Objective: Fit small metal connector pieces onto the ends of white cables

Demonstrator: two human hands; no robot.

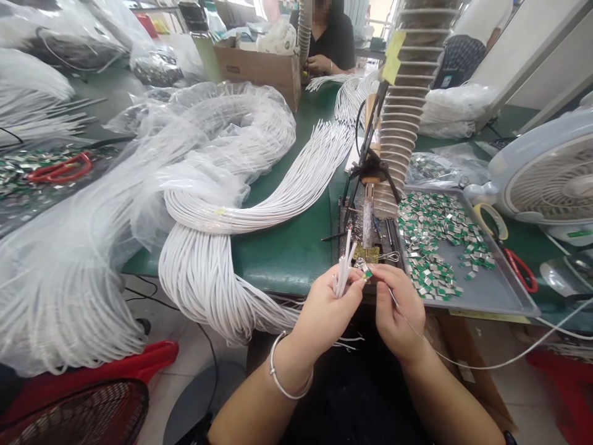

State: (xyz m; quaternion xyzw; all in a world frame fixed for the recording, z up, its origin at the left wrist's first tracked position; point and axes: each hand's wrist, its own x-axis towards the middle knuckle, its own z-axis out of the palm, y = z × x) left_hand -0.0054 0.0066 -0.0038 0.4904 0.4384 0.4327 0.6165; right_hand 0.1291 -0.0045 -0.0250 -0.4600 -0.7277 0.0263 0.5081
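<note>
My left hand [331, 306] is closed round a small bunch of white cables [343, 272], whose ends stick up above the fingers. At its thumb and fingertip is a small green circuit board with a metal connector [367, 272]. My right hand [399, 309] is pinched on a thin solder wire [456, 363], which runs out under the palm and off to the right. The fingertips of both hands nearly meet at the board. Just beyond them a soldering iron [368, 216] is mounted tip down over a small yellowish sponge or pad [367, 254].
A grey tray [504, 290] of small green boards stands right, beside red-handled scissors [521, 270], a tape roll [491, 220] and a fan [556, 173]. A ribbed hose [407, 111] hangs behind the iron. Bundled white cables [278, 204] cover the left; a person [331, 37] sits opposite.
</note>
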